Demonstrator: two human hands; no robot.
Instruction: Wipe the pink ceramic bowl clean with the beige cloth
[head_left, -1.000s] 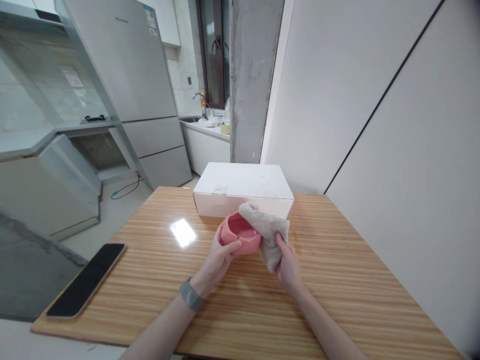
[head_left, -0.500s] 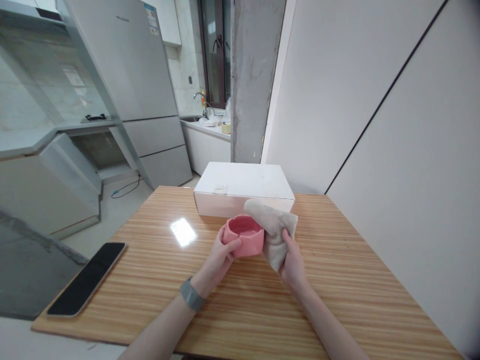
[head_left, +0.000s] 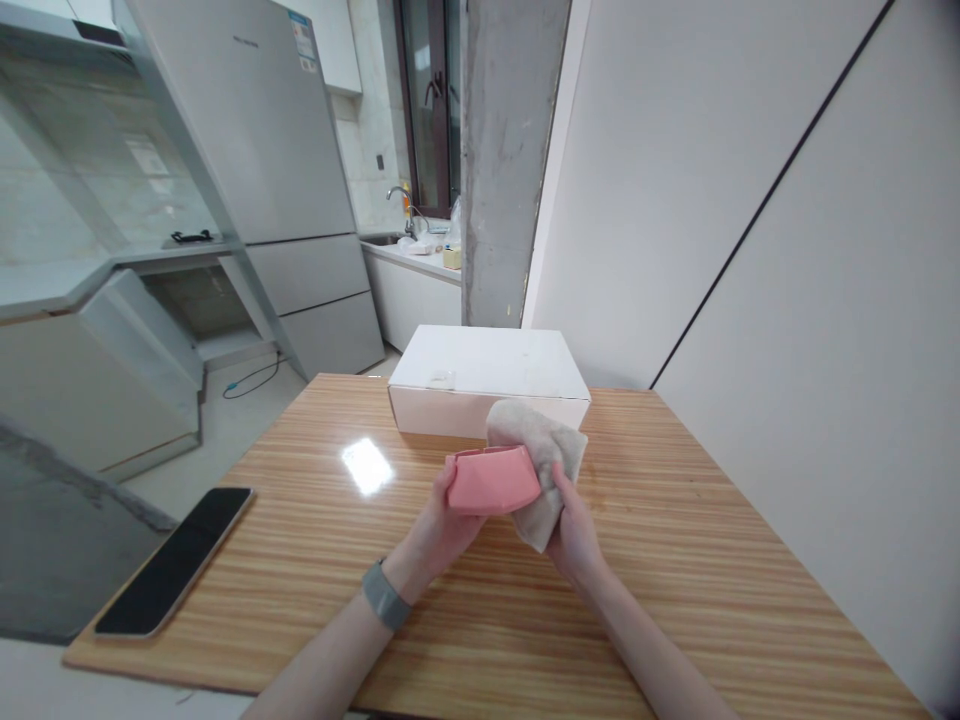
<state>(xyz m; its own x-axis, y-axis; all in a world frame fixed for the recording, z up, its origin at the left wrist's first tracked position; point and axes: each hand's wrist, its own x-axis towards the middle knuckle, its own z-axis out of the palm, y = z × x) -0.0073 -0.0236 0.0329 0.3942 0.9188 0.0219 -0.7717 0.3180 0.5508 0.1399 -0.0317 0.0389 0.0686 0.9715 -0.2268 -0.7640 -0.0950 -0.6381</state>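
A pink ashtray (head_left: pixel 493 482) with a notched rim is held above the table, tilted so that its outer side faces me and its hollow is hidden. My left hand (head_left: pixel 444 515) is closed on its left side, the thumb at the rim and the other fingers beneath. In my right hand (head_left: pixel 576 530) a beige cloth (head_left: pixel 536 435) is gripped, the thumb lying on top of it. The cloth lies against the ashtray's right side, and its upper part sticks up behind the rim.
A white box (head_left: pixel 487 362) stands at the table's far edge, just behind my hands. On the left, a black-screened phone or tablet (head_left: pixel 176 560) lies near the edge of the wooden table (head_left: pixel 720 560). A white wall (head_left: pixel 787 330) runs along the right.
My left hand has turned the ashtray from hollow side up to outer side facing me. My right hand and the cloth have shifted slightly left and down along its side.
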